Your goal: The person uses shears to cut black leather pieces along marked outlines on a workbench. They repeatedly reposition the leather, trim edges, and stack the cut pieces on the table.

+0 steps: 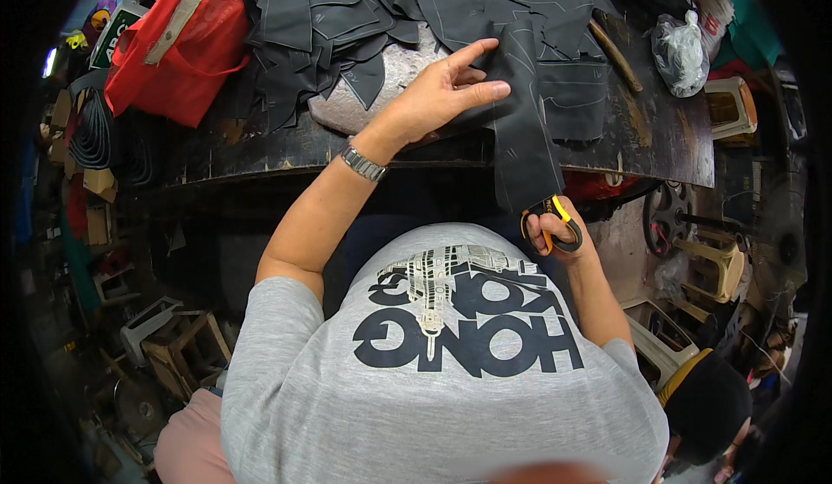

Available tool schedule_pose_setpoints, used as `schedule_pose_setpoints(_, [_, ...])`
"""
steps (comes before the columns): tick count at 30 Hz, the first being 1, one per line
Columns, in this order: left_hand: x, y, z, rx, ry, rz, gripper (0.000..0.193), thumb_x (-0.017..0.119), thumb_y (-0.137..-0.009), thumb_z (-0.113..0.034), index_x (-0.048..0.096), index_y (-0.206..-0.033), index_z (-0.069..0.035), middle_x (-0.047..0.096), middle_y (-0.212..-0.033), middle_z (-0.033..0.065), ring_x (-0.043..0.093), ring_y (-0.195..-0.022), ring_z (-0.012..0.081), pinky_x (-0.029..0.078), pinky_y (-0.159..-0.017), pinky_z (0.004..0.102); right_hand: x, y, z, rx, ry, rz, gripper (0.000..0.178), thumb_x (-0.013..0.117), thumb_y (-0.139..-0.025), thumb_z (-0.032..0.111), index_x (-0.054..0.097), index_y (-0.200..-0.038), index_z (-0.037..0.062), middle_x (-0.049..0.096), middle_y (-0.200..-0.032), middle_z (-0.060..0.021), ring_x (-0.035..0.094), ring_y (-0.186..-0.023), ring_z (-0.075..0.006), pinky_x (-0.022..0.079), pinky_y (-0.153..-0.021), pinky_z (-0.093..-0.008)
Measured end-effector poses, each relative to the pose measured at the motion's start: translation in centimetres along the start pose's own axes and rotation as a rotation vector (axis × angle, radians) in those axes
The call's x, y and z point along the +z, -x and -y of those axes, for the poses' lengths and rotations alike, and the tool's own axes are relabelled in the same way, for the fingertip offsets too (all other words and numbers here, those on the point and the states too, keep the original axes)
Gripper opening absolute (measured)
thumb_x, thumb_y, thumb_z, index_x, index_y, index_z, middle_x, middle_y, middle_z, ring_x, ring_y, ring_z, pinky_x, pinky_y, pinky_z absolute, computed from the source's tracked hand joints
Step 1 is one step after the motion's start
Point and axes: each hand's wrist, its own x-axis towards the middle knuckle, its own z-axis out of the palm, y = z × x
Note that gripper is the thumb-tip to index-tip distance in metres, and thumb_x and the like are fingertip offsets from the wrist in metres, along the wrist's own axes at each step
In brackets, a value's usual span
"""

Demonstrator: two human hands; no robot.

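My right hand (pixel 569 234) is wrapped round the black and yellow-orange handles of a pair of scissors (pixel 567 217) at the table's front edge. Their blades are hidden by a long dark grey piece of sheet material (pixel 523 155), which hangs over the edge. Beside the upper part of that piece is my left hand (pixel 442 90), its index finger and thumb stretched apart and the other fingers curled. Whether its fingertips touch the material, I cannot tell. Several cut dark pieces (pixel 334 16) with pale drawn lines lie heaped across the table.
A pale stone-like slab (pixel 347 107) lies under some pieces on the dark worktable (pixel 260 162). At the left stands a red bag (pixel 204 42); at the right are a brown stick (pixel 617 58) and a clear plastic bag (pixel 680 55). A person in a dark cap (pixel 711 402) is at lower right.
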Motion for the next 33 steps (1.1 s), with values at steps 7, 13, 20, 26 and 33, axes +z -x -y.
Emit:
schedule_pose_setpoints(7, [1.3, -0.8, -1.0, -0.010, 0.300, 0.015, 0.078, 0.081, -0.082, -0.014, 0.043, -0.151, -0.011, 0.061, -0.131, 0.0064, 0.063, -0.106, 0.0104, 0.049, -0.095, 0.0235, 0.5, 0.2, 1.1, 0.074, 0.137, -0.052, 0.032, 0.078, -0.080, 0.031, 0.063, -0.080, 0.0025, 0.053, -0.060, -0.0009, 0.051, -0.046, -0.0078, 0.038, -0.040, -0.0211])
schedule_pose_setpoints(13, [-0.1, -0.2, -1.3, 0.106, 0.027, 0.113, 0.072, 0.083, -0.076, -0.004, 0.055, -0.142, -0.007, 0.063, -0.133, 0.0054, 0.060, -0.116, 0.0131, 0.046, -0.105, 0.0286, 1.9, -0.6, 1.3, 0.079, 0.136, -0.022, 0.030, 0.076, -0.083, 0.031, 0.061, -0.077, 0.0052, 0.054, -0.062, -0.0010, 0.049, -0.048, -0.0072, 0.038, -0.041, -0.0212])
schedule_pose_setpoints(20, [-0.2, 1.8, 0.0, 0.125, -0.070, 0.071, 0.080, 0.084, -0.075, -0.005, 0.049, -0.147, -0.005, 0.057, -0.143, 0.0081, 0.056, -0.126, 0.0159, 0.042, -0.109, 0.0293, 3.2, -2.2, 1.4, 0.156, 0.068, -0.010, 0.046, 0.077, -0.083, 0.045, 0.062, -0.083, 0.0016, 0.061, -0.070, -0.0056, 0.062, -0.058, -0.0111, 0.052, -0.052, -0.0226])
schedule_pose_setpoints(26, [-0.4, 2.3, 0.5, 0.241, -0.132, 0.004, 0.086, 0.085, -0.074, -0.007, 0.044, -0.149, -0.004, 0.047, -0.152, 0.0109, 0.045, -0.138, 0.0192, 0.034, -0.116, 0.0312, 3.9, -2.6, 0.5, 0.104, 0.026, -0.014, 0.051, 0.077, -0.081, 0.050, 0.061, -0.087, 0.0017, 0.061, -0.073, -0.0066, 0.061, -0.057, -0.0099, 0.051, -0.051, -0.0224])
schedule_pose_setpoints(33, [-0.4, 2.5, 0.6, 0.217, -0.156, 0.015, 0.087, 0.086, -0.073, -0.010, 0.044, -0.149, -0.003, 0.047, -0.152, 0.0125, 0.045, -0.139, 0.0214, 0.032, -0.117, 0.0323, 3.8, -2.5, -0.2, 0.098, -0.002, -0.002, 0.053, 0.079, -0.079, 0.053, 0.060, -0.084, 0.0034, 0.060, -0.069, -0.0058, 0.059, -0.053, -0.0102, 0.050, -0.048, -0.0221])
